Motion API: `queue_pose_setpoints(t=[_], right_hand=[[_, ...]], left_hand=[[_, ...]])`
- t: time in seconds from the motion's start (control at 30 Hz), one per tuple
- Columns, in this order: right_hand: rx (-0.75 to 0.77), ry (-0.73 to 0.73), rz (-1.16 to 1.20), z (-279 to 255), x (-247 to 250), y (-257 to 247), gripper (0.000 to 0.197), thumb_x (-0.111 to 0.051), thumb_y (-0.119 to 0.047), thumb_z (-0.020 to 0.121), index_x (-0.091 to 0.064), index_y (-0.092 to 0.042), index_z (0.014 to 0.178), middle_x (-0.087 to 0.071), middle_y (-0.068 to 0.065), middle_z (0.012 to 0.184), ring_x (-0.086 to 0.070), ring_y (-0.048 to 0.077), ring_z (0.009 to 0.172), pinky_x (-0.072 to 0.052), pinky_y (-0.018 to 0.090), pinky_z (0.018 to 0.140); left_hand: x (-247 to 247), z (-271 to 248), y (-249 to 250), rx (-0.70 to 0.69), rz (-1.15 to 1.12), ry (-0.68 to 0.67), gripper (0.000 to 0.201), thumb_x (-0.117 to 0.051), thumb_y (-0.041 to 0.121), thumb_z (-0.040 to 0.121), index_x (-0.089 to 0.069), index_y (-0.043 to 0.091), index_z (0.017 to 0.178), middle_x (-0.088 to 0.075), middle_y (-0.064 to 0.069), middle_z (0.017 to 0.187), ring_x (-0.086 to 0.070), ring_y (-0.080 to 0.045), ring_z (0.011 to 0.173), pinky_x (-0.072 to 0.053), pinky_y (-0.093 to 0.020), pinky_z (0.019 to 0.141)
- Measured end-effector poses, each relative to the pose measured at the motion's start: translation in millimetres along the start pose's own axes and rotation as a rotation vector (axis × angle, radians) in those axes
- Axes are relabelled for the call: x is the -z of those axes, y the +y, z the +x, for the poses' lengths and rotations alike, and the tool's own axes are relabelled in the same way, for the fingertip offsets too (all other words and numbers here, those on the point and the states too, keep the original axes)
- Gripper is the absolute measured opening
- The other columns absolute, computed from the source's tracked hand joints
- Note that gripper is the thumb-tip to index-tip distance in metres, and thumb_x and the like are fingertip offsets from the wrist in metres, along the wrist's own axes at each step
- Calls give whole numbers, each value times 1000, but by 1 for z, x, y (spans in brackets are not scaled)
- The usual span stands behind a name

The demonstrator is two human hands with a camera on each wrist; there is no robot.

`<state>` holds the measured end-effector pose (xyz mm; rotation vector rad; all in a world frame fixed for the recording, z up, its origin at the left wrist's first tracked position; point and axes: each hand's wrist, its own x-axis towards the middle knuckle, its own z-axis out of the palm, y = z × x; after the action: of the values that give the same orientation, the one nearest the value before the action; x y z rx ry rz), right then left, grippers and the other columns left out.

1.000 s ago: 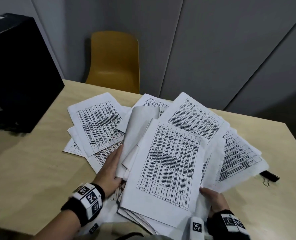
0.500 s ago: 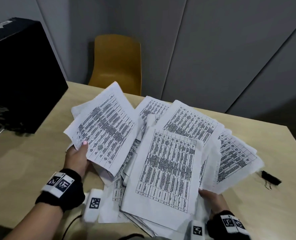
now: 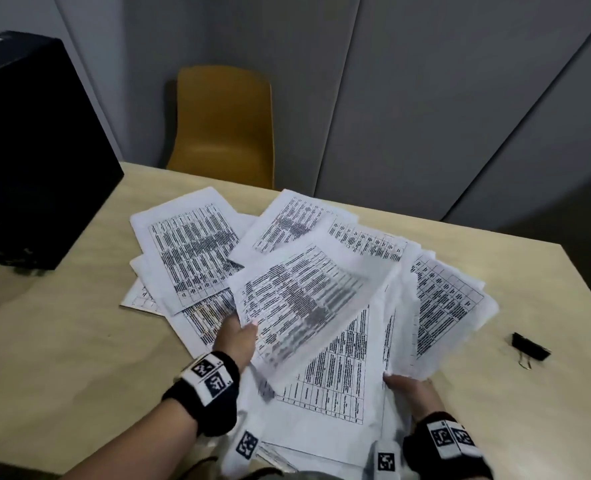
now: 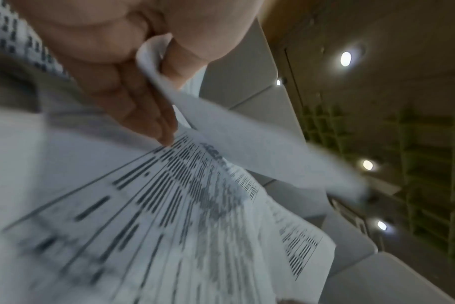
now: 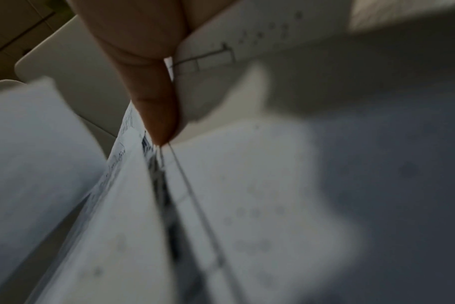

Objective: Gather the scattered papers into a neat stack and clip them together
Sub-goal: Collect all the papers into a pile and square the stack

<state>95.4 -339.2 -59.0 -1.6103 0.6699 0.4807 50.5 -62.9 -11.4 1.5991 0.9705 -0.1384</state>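
Observation:
My left hand (image 3: 240, 336) pinches one printed sheet (image 3: 301, 299) by its near-left edge, thumb on top, and holds it over the fanned bundle of papers (image 3: 342, 386). In the left wrist view the sheet (image 4: 247, 148) passes between thumb and fingers (image 4: 146, 115). My right hand (image 3: 408, 386) grips the bundle at its near right edge; its thumb (image 5: 153, 98) presses on the sheet edges (image 5: 169, 195). Several more sheets (image 3: 190, 251) lie loose on the wooden table (image 3: 62, 341) to the left. A black binder clip (image 3: 529, 348) lies on the table at the right.
A large black box (image 3: 34, 150) stands on the table's left side. A yellow chair (image 3: 223, 123) stands behind the far edge, against grey wall panels. The table's right edge runs close past the clip.
My left hand lifted a sheet from the left pile and has carried it right, over the bundle. The right hand has kept its hold on the bundle.

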Motion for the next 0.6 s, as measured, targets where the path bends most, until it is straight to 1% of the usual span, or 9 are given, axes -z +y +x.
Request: queue_pose_setpoints(t=[0.07, 0.13, 0.2, 0.3, 0.37, 0.43, 0.47, 0.53, 0.6], right_hand=[[-5, 27, -11, 0, 0, 0, 45, -72, 1, 65, -58, 15, 104, -65, 10, 59, -59, 25, 62, -43, 27, 58], [12, 48, -13, 2, -1, 2, 49, -70, -4, 65, -56, 18, 107, -66, 10, 56, -60, 27, 60, -49, 33, 63], [-23, 5, 34, -1, -3, 1, 62, -71, -23, 63, -56, 10, 113, -68, 16, 77, -62, 30, 74, -49, 43, 84], [-40, -50, 107, -1, -5, -3, 84, -75, -49, 60, -51, -2, 125, -60, 19, 122, -56, 37, 113, -38, 48, 98], [44, -63, 35, -2, -6, -8, 75, -81, -43, 57, -56, 7, 108, -65, 20, 109, -61, 38, 104, -49, 42, 81], [92, -14, -14, -4, -10, -9, 61, -85, -24, 55, -60, 9, 99, -68, 13, 81, -65, 28, 81, -44, 27, 57], [120, 19, -21, -7, -13, -10, 50, -84, -12, 60, -61, 8, 100, -66, 10, 75, -64, 23, 73, -41, 24, 54], [114, 64, -33, -6, -14, -8, 39, -80, -4, 67, -62, 5, 101, -65, 9, 73, -63, 23, 69, -47, 27, 61], [85, 68, -31, -3, -11, -5, 40, -79, -4, 68, -62, 6, 103, -69, 13, 80, -66, 30, 78, -51, 39, 78]], left_hand=[[-7, 0, -3, 4, 121, -4, 38, -49, 16, 91, -43, 0, 125, -54, -23, 123, -55, -38, 112, -47, -42, 94], [-12, -3, -4, -41, 216, -26, 26, -55, 12, 86, -52, -1, 109, -60, -24, 111, -57, -40, 109, -49, -42, 90], [-15, -9, -4, -119, 327, -50, 23, -57, 8, 84, -53, 3, 107, -63, -19, 102, -61, -35, 102, -51, -36, 83], [-21, -18, -4, -164, 477, -125, 45, -61, 16, 84, -45, 6, 125, -59, -13, 121, -58, -27, 107, -48, -26, 85], [-23, -21, -6, -171, 604, -144, 54, -64, 25, 83, -43, 4, 127, -57, -14, 125, -57, -26, 111, -48, -25, 88], [-23, -23, -5, -147, 670, -202, 61, -67, 30, 81, -41, 3, 129, -56, -12, 122, -56, -25, 112, -46, -24, 90], [-21, -24, -4, -144, 708, -224, 62, -69, 33, 79, -42, 3, 126, -55, -10, 116, -56, -23, 110, -45, -23, 88], [-13, -24, -4, -162, 725, -341, 58, -74, 43, 69, -51, 9, 111, -57, -3, 101, -57, -19, 97, -46, -23, 86], [3, -18, -1, -191, 736, -492, 57, -77, 53, 56, -59, 18, 98, -65, 5, 93, -62, -13, 89, -51, -28, 80]])
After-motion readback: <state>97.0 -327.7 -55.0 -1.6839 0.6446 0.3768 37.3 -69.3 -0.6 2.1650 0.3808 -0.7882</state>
